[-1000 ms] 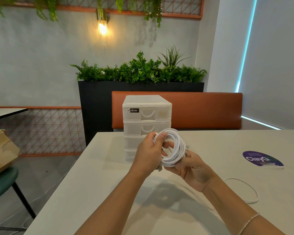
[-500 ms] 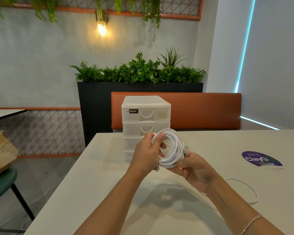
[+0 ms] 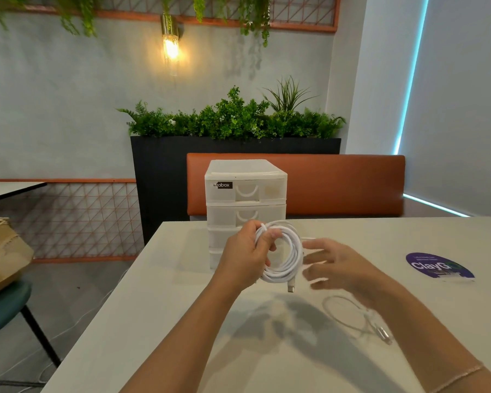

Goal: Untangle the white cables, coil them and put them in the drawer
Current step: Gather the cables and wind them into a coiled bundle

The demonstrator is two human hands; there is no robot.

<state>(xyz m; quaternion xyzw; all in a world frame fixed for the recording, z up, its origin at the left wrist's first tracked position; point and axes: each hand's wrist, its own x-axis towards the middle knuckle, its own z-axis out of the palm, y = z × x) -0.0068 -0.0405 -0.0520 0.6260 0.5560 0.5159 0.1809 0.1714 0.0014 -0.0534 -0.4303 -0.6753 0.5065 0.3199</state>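
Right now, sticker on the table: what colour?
Purple sticker with white lettering, on the table; head view.

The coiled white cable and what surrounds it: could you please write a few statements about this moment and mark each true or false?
1. The left hand holds the coiled white cable. True.
2. The right hand grips the coil too. False: it is open, beside the coil.
3. The drawer unit's top drawer is pulled out. False: the visible drawers are shut.
4. A second white cable lies on the table. True.
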